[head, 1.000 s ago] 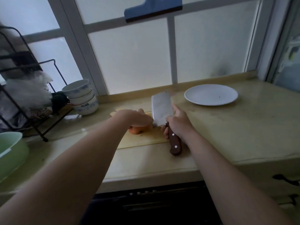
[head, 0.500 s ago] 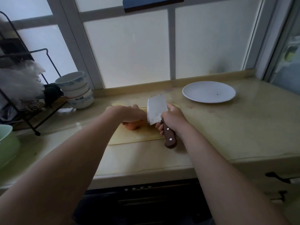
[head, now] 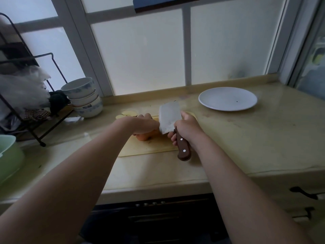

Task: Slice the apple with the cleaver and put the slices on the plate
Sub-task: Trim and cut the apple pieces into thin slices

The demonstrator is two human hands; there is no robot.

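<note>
On the cutting board (head: 146, 149), the left hand (head: 145, 125) curls its grip over the apple (head: 145, 137). The right hand (head: 189, 128) has its grip wrapped round the cleaver (head: 168, 118) handle, blade upright just beside the left hand. Pale slices (head: 129, 113) lie at the board's far left. The plate (head: 227, 99) sits well apart to the right, open worktop (head: 246, 138) between.

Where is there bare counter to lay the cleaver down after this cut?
Bare counter right of the cutting board, nearer than the plate; also the strip before the board. Crowded left: bowls, rack, green basin.
</note>
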